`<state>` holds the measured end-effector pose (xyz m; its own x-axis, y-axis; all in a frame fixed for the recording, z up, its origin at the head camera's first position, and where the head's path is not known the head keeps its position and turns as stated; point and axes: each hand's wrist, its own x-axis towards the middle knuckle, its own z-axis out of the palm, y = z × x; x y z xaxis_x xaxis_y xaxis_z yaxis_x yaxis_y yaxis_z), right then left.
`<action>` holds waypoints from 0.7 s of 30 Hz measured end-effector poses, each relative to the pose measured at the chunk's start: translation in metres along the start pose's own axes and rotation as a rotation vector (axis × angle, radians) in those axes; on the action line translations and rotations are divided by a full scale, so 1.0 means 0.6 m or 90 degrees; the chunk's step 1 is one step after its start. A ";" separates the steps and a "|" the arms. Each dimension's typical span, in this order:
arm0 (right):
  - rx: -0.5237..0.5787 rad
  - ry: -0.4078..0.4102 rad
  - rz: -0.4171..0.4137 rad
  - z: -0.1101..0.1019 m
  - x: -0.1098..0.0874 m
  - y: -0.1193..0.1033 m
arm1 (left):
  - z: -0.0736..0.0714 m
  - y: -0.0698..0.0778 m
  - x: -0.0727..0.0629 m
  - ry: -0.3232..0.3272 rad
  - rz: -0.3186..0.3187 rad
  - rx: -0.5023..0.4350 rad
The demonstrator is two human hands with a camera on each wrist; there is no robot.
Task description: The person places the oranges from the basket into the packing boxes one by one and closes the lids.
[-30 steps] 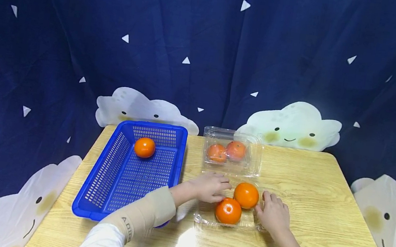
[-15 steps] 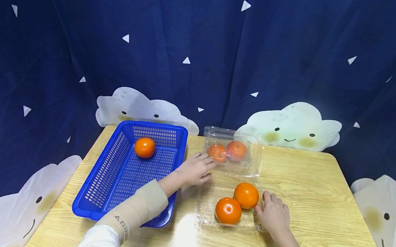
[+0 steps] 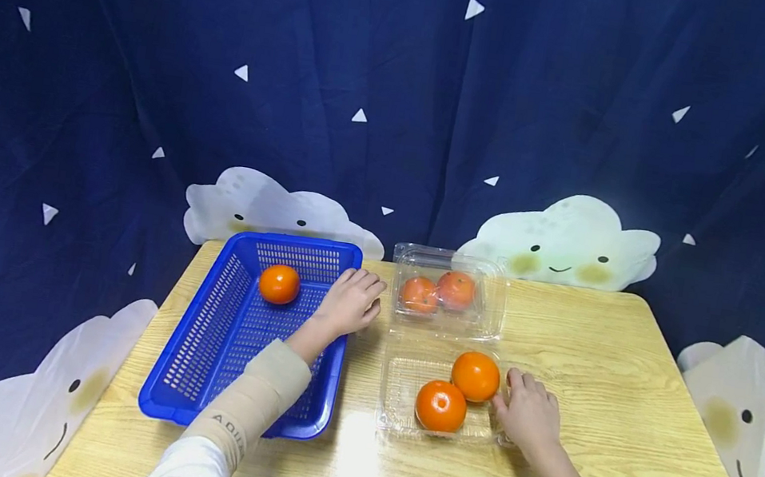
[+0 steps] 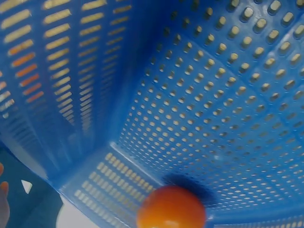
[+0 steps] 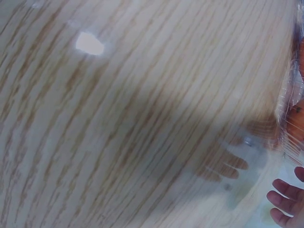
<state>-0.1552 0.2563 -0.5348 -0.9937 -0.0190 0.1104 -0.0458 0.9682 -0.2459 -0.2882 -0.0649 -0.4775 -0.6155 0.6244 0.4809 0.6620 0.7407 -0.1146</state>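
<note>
My left hand [image 3: 351,300] hovers at the right rim of the blue plastic basket [image 3: 324,392], its fingers loosely bent with nothing between them. Inside that basket, toward its far end, sits one orange [image 3: 279,284], also visible at the bottom of the left wrist view [image 4: 171,209]. A clear plastic clamshell container [image 3: 395,417] lies with its lid thrown back, holding two oranges [image 3: 442,406] in its near half. My right hand [image 3: 529,415] rests beside the right edge of this half, fingertips right at the rim. In the right wrist view its spread fingers [image 5: 285,202] show at the lower right.
Behind the near half, two reddish-orange round fruits [image 3: 455,291] show through the clear plastic lid [image 3: 488,317]. Light wooden table [image 3: 621,407] extends to the right of the container. A dark blue curtain [image 3: 404,72] with white clouds hangs behind the table.
My left hand has moved from beside the oranges in the container, leftward and away, to the basket's right rim. The right hand and the fruit have stayed in place.
</note>
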 end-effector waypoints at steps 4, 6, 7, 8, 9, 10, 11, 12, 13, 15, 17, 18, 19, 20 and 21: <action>-0.003 -0.001 -0.002 0.000 0.000 0.001 | 0.003 -0.018 -0.007 0.040 -0.040 -0.005; -0.003 -0.004 -0.002 -0.001 0.001 0.000 | 0.004 -0.027 -0.010 0.042 -0.070 -0.001; -0.003 -0.004 -0.001 -0.001 0.000 0.000 | 0.005 -0.031 -0.013 0.038 -0.087 0.000; -0.003 -0.005 -0.001 -0.001 0.001 0.000 | 0.005 -0.035 -0.015 0.032 -0.104 0.004; -0.003 -0.005 -0.001 0.000 0.000 0.000 | 0.006 -0.040 -0.018 0.025 -0.121 0.008; -0.002 -0.004 -0.001 0.000 0.000 0.000 | 0.006 -0.043 -0.021 0.022 -0.136 0.010; -0.002 -0.003 -0.001 0.001 0.000 0.000 | 0.006 -0.047 -0.024 0.016 -0.151 0.012; -0.001 -0.002 -0.003 0.001 0.000 0.000 | 0.007 -0.051 -0.027 0.011 -0.164 0.014; -0.001 -0.001 -0.003 0.002 0.000 0.001 | 0.007 -0.054 -0.030 0.009 -0.175 0.013; 0.000 0.001 -0.004 0.002 0.000 0.002 | 0.009 -0.060 -0.036 0.002 -0.194 0.019; 0.001 0.001 -0.004 0.003 0.000 0.003 | 0.011 -0.066 -0.041 -0.003 -0.210 0.025; 0.001 0.000 -0.004 0.003 0.000 0.003 | 0.012 -0.069 -0.044 -0.008 -0.219 0.028; 0.000 0.000 -0.002 0.003 0.000 0.003 | 0.014 -0.071 -0.047 -0.014 -0.230 0.027; 0.000 -0.001 -0.002 0.002 0.001 0.003 | 0.015 -0.074 -0.050 -0.018 -0.240 0.028; -0.001 -0.001 -0.002 0.002 0.001 0.003 | 0.015 -0.077 -0.052 -0.024 -0.251 0.027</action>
<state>-0.1558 0.2578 -0.5366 -0.9938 -0.0219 0.1093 -0.0482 0.9684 -0.2445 -0.3032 -0.1163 -0.4955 -0.8351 0.2978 0.4624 0.3537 0.9346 0.0369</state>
